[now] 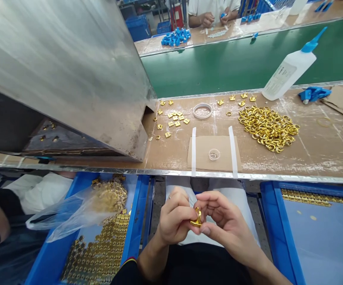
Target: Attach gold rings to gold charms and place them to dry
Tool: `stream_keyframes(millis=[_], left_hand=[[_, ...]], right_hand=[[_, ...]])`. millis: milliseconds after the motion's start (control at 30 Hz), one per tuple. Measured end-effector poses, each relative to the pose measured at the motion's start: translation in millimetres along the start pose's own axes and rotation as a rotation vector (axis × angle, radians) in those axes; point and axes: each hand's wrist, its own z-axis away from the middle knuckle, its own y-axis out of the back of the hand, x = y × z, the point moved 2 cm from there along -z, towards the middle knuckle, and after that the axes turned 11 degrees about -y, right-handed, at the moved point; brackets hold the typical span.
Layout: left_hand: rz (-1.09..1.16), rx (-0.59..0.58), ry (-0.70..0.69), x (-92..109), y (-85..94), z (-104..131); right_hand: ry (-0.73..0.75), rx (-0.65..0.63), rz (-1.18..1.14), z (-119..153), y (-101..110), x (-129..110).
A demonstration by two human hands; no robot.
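A small gold fitting (197, 218) sits pinched between the fingertips of both hands, held over the person's lap just below the bench's near edge (248, 176); its long axis appears to stand roughly upright. The left hand (174, 219) clasps it from the left, the right hand (223, 221) from the right with thumb beneath, both about equally close. On the bench above, a taped cardboard pad (201, 152) carries a clear ring (214, 154), a heap of gold rings (268, 127) lies right of it, flat gold squares (174, 118) to the left. Blue bins (136, 221) flank the lap.
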Motion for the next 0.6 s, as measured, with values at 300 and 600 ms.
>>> stream_keyframes(millis=[300,600], left_hand=[[0.226,-0.052,0.179,-5.0,11.0,7.4],[0.356,-0.158,0.245,-7.3,1.7,4.1]], right_hand=[[0.202,0.098,0.207,4.9,4.9,2.3],[0.109,0.027,0.077,14.7,21.3,20.7]])
